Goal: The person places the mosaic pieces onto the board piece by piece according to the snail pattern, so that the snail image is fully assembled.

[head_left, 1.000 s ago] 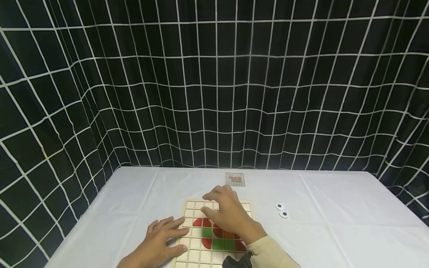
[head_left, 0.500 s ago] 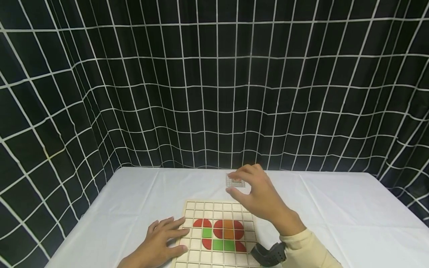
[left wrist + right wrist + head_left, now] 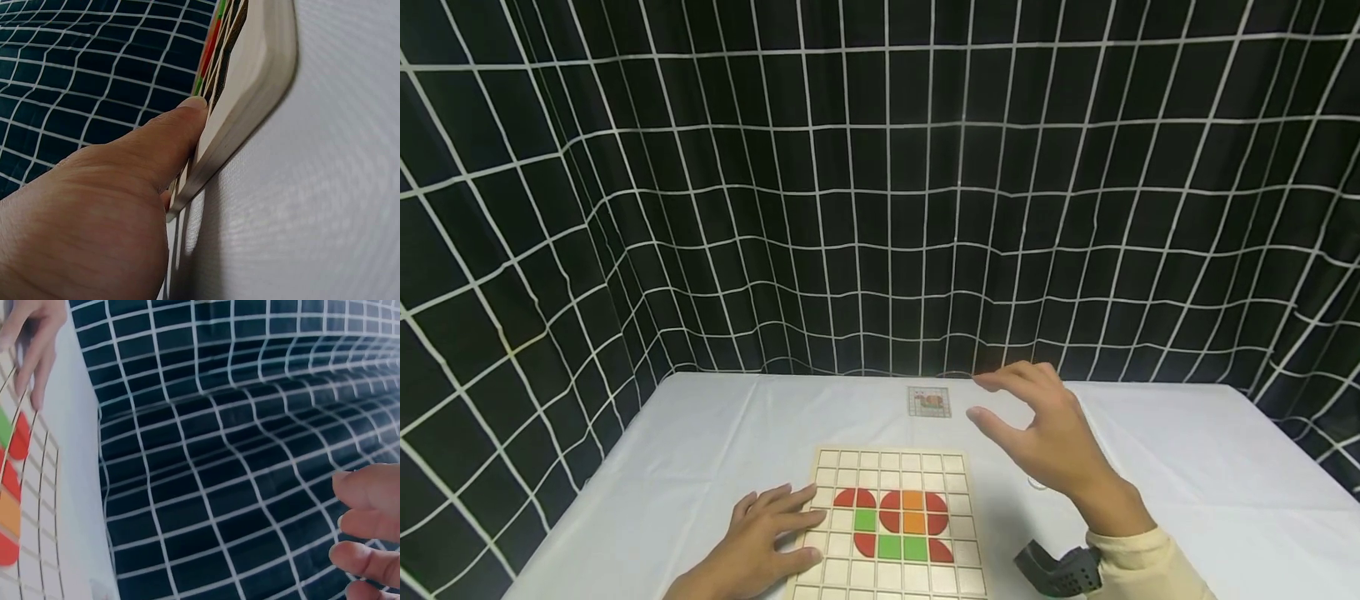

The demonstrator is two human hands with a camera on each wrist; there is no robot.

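A wooden grid board (image 3: pixel 837 572) lies on the table. Set in its cells are red quarter-round tiles (image 3: pixel 937 502), green square tiles (image 3: pixel 889 547) and orange square tiles (image 3: pixel 913 523). My left hand (image 3: pixel 752 550) rests on the board's left edge with its fingers spread; in the left wrist view the thumb (image 3: pixel 169 134) touches the board's rim. My right hand (image 3: pixel 1051 437) hovers above the table right of the board, thumb apart from the fingers, nothing visible between them. Below it shows a sliver of a white disc (image 3: pixel 1037 484); the hand hides the rest.
A small card (image 3: pixel 929 402) with a gridded red-and-green picture lies behind the board. White cloth (image 3: pixel 737 433) covers the table. Black curtain (image 3: pixel 895 208) with white grid lines hangs at the back and sides.
My right hand has moved from over the board to the right, past the card, uncovering the tiles and covering most of the two white black-dotted discs. My left hand stays in place.
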